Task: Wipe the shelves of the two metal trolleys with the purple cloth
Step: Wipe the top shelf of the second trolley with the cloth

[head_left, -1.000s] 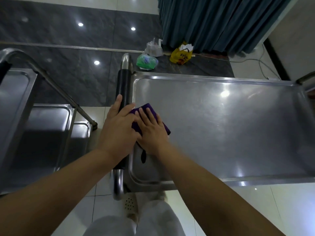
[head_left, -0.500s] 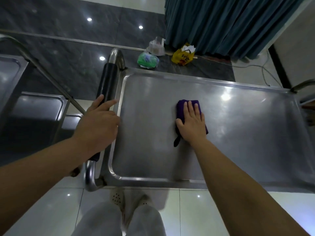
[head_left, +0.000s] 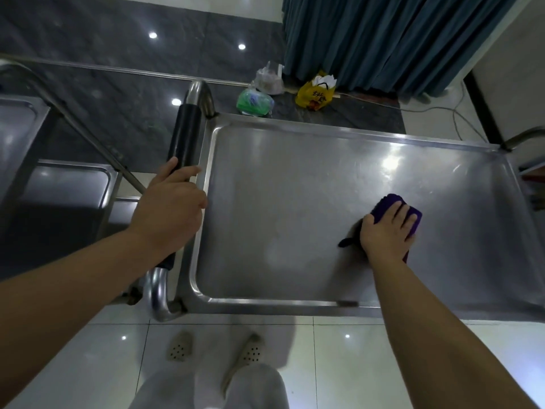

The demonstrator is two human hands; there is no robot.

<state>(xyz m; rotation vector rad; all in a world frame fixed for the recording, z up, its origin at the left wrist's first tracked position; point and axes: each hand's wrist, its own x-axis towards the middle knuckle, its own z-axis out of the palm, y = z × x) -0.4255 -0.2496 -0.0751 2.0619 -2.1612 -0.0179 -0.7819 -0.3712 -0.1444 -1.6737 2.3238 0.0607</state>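
Note:
The top shelf (head_left: pixel 295 202) of a metal trolley fills the middle of the view. My right hand (head_left: pixel 387 231) presses flat, fingers straight, on the folded purple cloth (head_left: pixel 392 206) on the right part of that shelf. My left hand (head_left: pixel 169 214) grips the trolley's black push handle (head_left: pixel 184 137) at the shelf's left end. The second metal trolley (head_left: pixel 59 187) stands at the far left, with its lower shelves showing.
Green (head_left: pixel 253 101), clear (head_left: pixel 268 79) and yellow (head_left: pixel 315 93) plastic bags lie on the dark floor behind the trolley, by a blue curtain (head_left: pixel 383 39). A cable (head_left: pixel 442 110) runs along the floor at the right. My feet in sandals (head_left: pixel 180 346) stand on white tiles below.
My right hand has slid the purple cloth from the shelf's left end across to its right part. My left hand has left the cloth and taken hold of the black handle.

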